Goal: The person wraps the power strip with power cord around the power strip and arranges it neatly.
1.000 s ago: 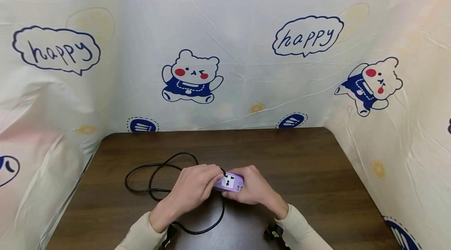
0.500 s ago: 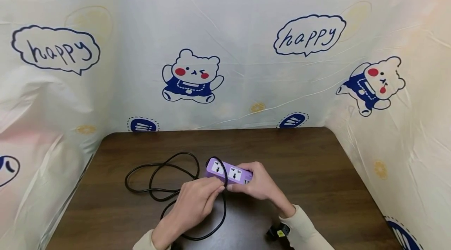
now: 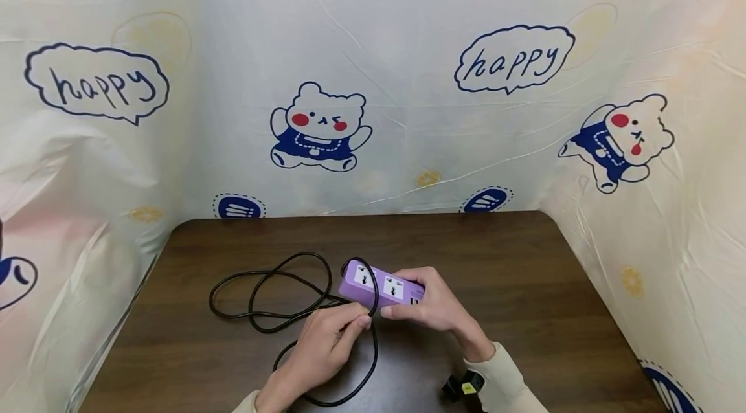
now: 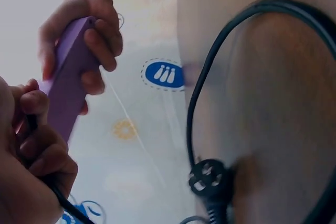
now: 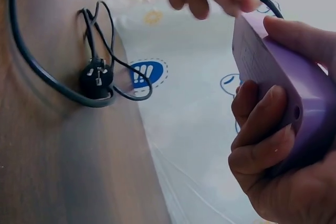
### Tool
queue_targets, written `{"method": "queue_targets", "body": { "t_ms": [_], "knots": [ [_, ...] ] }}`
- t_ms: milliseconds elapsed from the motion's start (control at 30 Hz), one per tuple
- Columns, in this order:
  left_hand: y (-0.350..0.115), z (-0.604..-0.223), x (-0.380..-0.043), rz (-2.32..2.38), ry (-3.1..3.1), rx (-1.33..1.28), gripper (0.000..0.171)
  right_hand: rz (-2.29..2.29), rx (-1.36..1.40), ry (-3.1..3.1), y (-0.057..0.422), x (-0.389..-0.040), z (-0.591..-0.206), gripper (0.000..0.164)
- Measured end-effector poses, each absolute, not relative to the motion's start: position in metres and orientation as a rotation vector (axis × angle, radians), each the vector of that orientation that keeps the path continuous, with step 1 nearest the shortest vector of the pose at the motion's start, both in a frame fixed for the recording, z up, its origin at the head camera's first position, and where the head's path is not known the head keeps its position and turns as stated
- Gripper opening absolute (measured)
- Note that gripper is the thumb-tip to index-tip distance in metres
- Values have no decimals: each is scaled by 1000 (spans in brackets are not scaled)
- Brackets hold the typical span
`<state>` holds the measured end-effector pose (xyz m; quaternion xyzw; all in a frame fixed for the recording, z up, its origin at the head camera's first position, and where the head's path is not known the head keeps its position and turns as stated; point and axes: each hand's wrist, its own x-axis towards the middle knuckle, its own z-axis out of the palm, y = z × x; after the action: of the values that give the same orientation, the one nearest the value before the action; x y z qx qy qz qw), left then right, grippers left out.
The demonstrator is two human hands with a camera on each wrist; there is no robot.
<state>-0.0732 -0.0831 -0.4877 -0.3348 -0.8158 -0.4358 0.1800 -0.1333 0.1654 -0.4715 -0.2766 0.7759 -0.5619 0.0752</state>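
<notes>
A purple power strip (image 3: 373, 289) with white sockets is held up over the table, tilted. My right hand (image 3: 436, 307) grips its right end, thumb on the near side; in the right wrist view the fingers (image 5: 262, 129) wrap round its underside. The strip's black power cord (image 3: 373, 342) leaves the left end and loops across the sockets. Just below the strip, my left hand (image 3: 329, 342) pinches that cord between thumb and fingers. A black three-pin plug (image 4: 209, 178) on the cord lies low on the table in both wrist views; the head view does not show it.
Loose loops of the cord (image 3: 256, 317) lie on the brown table (image 3: 495, 251) to the left. A printed curtain (image 3: 408, 76) encloses the back and sides. Beside the right sleeve is a small black device (image 3: 463, 386) with a yellow mark.
My left hand has drawn back from the strip toward the near side and now pinches the cord. The strip has shifted right in my right hand, baring both socket faces.
</notes>
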Motion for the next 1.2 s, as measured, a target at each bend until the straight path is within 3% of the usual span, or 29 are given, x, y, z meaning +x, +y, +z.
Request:
{"method": "queue_targets", "body": {
  "t_ms": [267,667,1200],
  "knots": [
    [-91,-503,-85,-1817,-2256,-982,27,-1745,-946,2258,166,-135,-467,32],
    [-129,-514,-112,-2298,-2130,-1310,31,-1755,-960,2258,172,-138,-456,38],
    [-134,-521,-130,-2186,-2428,-1023,35,-1650,-1029,2220,169,-136,-459,41]
  ]
}}
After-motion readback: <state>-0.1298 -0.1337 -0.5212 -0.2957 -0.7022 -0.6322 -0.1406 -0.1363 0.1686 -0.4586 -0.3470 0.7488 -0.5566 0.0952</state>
